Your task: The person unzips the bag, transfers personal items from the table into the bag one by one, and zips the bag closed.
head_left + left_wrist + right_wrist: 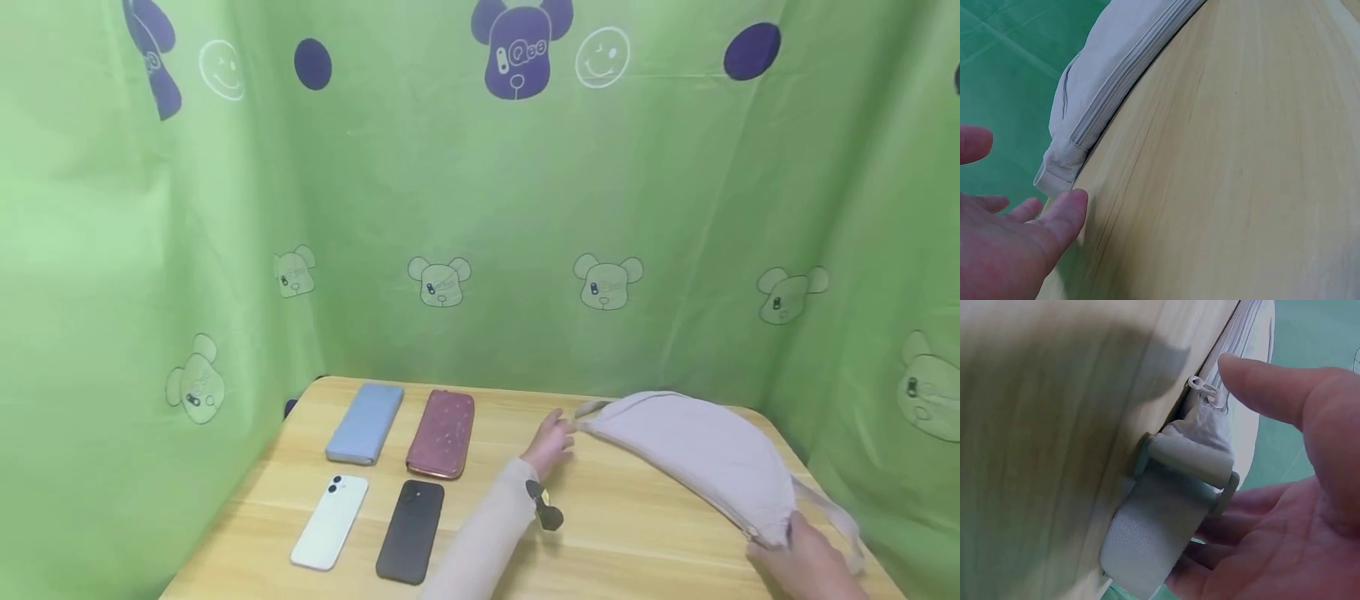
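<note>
A pale, crescent-shaped waist bag (686, 454) lies on the right part of the wooden table, its zipper (1129, 81) along the near edge. My left hand (551, 442) reaches to the bag's left end, fingers extended and slightly spread; in the left wrist view its fingertips are close to the end loop (1054, 178). At the other end, my right hand (810, 558) holds the bag, thumb over the zipper side and fingers behind. The right wrist view shows the zipper pull (1204, 387), a strap buckle (1191, 459) and the folded strap (1154, 531) there.
On the table's left side lie a light blue wallet (365, 422), a dark pink zip wallet (441, 433), a white phone (330, 522) and a black phone (411, 531). A green patterned curtain (525, 192) surrounds the table (630, 533) at the back and sides.
</note>
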A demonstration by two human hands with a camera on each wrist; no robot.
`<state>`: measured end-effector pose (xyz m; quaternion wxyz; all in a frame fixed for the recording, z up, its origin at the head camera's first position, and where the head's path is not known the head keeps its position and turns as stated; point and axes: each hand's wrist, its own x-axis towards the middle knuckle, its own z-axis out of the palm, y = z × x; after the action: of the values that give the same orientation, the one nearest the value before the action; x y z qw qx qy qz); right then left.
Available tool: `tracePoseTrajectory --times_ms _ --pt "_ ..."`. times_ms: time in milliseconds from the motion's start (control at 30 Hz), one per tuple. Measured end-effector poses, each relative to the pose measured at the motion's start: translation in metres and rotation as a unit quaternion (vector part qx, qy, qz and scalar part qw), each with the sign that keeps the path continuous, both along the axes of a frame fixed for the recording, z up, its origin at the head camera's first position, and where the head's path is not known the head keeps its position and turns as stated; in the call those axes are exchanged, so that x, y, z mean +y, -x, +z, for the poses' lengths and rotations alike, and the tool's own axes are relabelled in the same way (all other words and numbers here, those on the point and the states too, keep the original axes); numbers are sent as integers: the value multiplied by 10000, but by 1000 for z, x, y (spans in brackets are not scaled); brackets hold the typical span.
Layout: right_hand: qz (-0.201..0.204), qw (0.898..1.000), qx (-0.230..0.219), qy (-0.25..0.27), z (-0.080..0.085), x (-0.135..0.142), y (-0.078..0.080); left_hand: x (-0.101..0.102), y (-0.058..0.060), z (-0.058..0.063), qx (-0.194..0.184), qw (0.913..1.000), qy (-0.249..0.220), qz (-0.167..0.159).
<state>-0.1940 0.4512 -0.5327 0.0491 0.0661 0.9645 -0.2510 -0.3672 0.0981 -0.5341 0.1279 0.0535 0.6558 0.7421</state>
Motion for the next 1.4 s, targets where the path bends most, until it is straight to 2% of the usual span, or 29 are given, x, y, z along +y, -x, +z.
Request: tracePoseTrajectory --times_ms 300,667,1000,1167,1400 --pt "-4 9993 277 -238 -13 -6 -1 -4 4 -12 -405 9980 -472 -72" --pt "-24 9991 137 -398 -12 -7 -1 0 8 -19 -822 9947 -587 -170" --pt "-68 9986 115 -507 -11 -9 -1 4 9 -15 -868 9944 -581 -169" --pt "-120 9986 142 -496 -12 -6 -3 7 7 -14 -743 9964 -395 -50" --pt "-88 9976 248 -641 -3 -4 -6 11 10 -14 -320 9992 -245 -17"
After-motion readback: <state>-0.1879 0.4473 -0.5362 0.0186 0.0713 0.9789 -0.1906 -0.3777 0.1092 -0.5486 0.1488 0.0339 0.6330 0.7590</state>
